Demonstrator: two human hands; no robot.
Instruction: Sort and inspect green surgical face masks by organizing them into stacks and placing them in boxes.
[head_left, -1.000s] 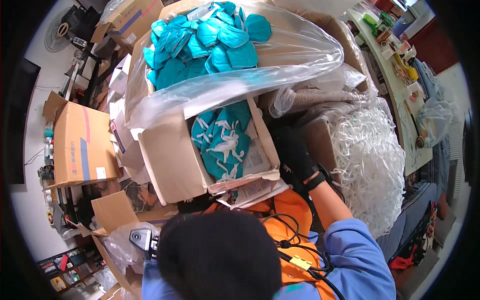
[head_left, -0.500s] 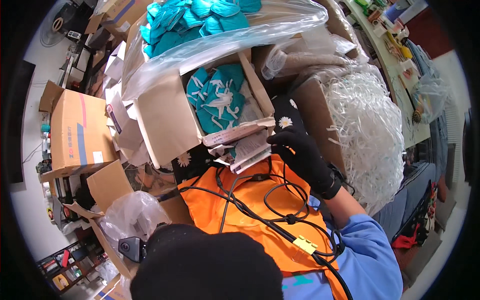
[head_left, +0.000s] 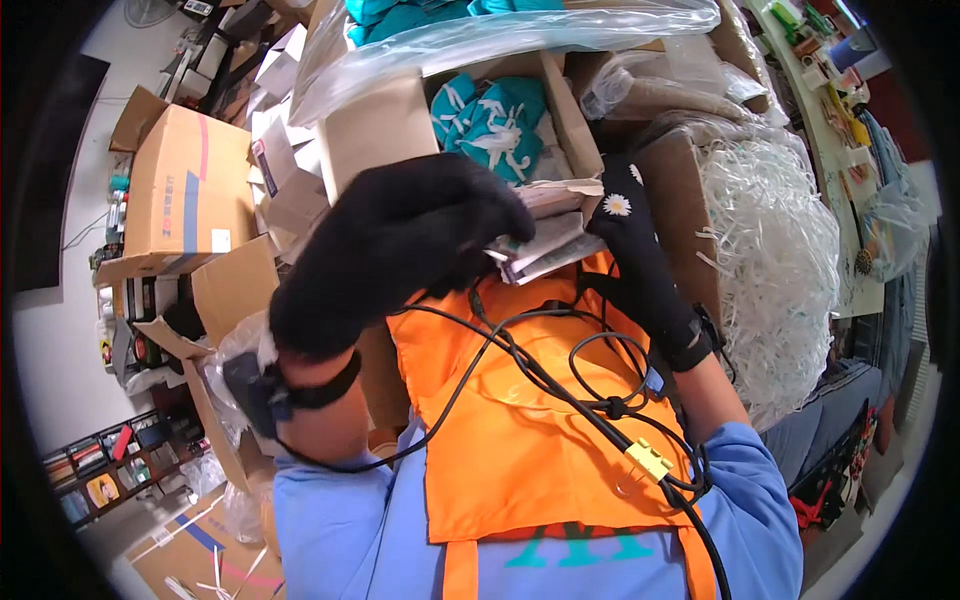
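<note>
Packets (head_left: 548, 242), pale and loosely stacked, lie just beyond the orange apron (head_left: 480, 450), at the near side of the small carton (head_left: 374, 128). The gloved left hand (head_left: 405, 220) curls its fingers at their left end; whether these are clamped on the stack or only rest against it, I cannot tell. The right hand (head_left: 645, 282) is at their right end, thumb and fingers apart, with contact unclear. Nothing visible binds the stack, so uneven pressure from the two sides could fan it out and drop the lower pieces onto the apron. Black cables (head_left: 540, 365) loop just below both hands and could catch a finger or wrist. A knock against the carton's near edge might jolt the teal masks (head_left: 505, 125), whose loose white straps could tangle.
</note>
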